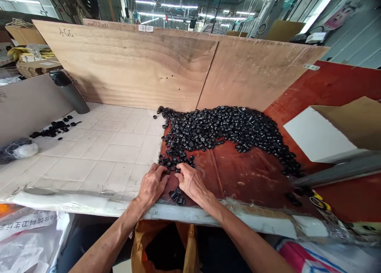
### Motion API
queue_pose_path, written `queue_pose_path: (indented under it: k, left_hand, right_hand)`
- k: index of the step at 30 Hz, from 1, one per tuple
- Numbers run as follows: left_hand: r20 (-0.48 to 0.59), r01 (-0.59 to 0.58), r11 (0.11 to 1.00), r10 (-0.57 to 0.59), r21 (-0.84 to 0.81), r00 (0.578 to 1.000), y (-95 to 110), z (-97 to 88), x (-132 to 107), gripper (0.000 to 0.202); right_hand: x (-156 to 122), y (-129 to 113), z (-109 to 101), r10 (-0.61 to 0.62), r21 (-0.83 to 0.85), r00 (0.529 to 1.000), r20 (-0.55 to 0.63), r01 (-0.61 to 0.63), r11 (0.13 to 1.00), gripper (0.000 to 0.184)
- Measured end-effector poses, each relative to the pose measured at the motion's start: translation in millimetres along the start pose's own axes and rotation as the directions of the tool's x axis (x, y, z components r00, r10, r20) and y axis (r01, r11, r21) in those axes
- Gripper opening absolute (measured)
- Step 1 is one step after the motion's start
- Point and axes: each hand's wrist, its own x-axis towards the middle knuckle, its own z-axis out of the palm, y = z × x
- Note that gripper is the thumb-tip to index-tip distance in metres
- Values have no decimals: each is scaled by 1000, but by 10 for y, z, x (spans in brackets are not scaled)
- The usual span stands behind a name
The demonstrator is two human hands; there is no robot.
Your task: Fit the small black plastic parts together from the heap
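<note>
A large heap of small round black plastic parts [226,126] lies on the red board [238,169], thinning out toward me. At its near left end, my left hand [151,184] has its thumb and fingers curled in among the loose parts; what lies between the fingertips is mostly hidden. Close beside it, my right hand [193,182] pinches a small black part [177,170] between thumb and fingers. Just below both hands, several black parts [178,196] sit in a small separate group near the table edge.
An orange-brown bag [138,245] hangs open below the edge. White-topped surface [116,146] at left bears a dark bottle [71,92] and scattered black pieces [58,126]. Plywood [133,66] stands behind. On the right are a carton [321,134], a grey bar [336,170] and yellow-handled scissors [320,201].
</note>
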Motion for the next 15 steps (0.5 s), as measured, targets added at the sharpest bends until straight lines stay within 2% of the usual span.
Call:
queue_pose_path:
  k: [3,5,9,13,15]
  left_hand:
    - [-6,-14,999,15,32,1000,17,21,-48,13]
    - [9,-76,996,76,55,997,29,19,-69,7]
    - [20,-188,981,187,55,982,48,-9,-76,8]
    - [-17,-141,990,141,7,990,43,-27,-95,15]
    - [-4,-80,994,80,-74,997,39,-33,-106,21]
  right_hand:
    - [79,26,-5,-35,-21,997,74,36,999,24]
    - [116,27,-13,-61,-9,992,110,63,998,22]
    - [135,-6,-68,-118,121,992,40,113,986,16]
    - [128,-58,-148,-107,408,994,-3,100,908,16]
    - [138,-84,-175,-86,477,996,-7,79,875,14]
